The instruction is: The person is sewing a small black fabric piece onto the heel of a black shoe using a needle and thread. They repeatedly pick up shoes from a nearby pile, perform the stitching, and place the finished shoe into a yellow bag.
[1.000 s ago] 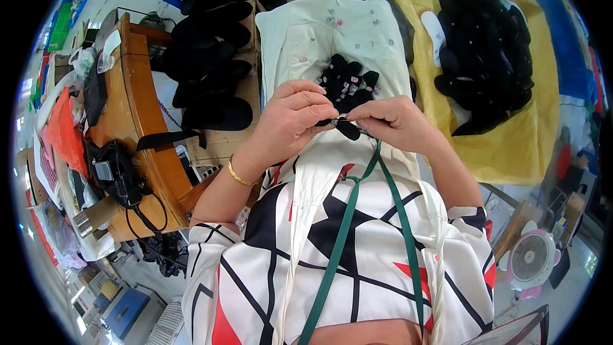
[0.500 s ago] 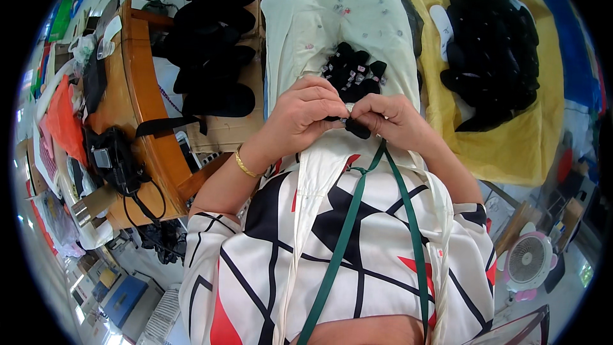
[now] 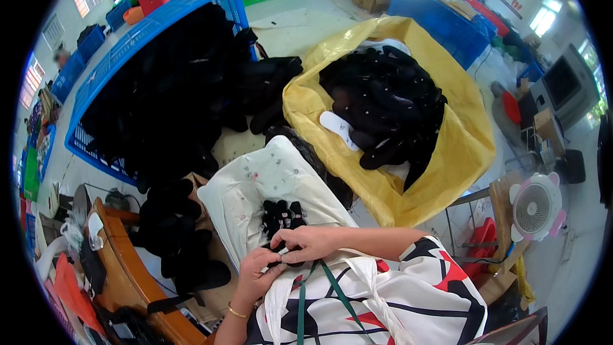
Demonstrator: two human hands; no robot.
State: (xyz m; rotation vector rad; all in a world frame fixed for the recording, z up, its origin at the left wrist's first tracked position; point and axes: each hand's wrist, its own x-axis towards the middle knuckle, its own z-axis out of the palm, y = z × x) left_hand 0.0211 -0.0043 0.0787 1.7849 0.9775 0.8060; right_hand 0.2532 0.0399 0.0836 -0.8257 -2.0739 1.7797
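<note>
My left hand [image 3: 257, 271] and my right hand [image 3: 308, 243] meet over the near part of a white cloth-covered cushion [image 3: 230, 182]. Their thumbs and fingers are closed in a pinch on a small black cloth piece [image 3: 295, 264], mostly covered by the fingers. Just beyond my fingertips, a small heap of similar black pieces with pale, shiny trims [image 3: 281, 213] rests on the cushion. A gold bangle circles my left wrist. Green ribbons [image 3: 345, 300] hang down over my patterned top.
Beyond the cushion at left, a blue plastic crate [image 3: 105, 83] overflows with black items. A yellow sack [image 3: 460, 160] at right holds more, plus a white sole-shaped piece [image 3: 338, 129]. Black shoe-shaped items [image 3: 185, 243] sit beside a wooden chair [image 3: 121, 255]. A fan [image 3: 536, 207] stands right.
The view has swung up and to the right, so the crate, the whole sack and the room beyond now show. My hands stay together, fingers still pinching; the right now lies over more of the black piece.
</note>
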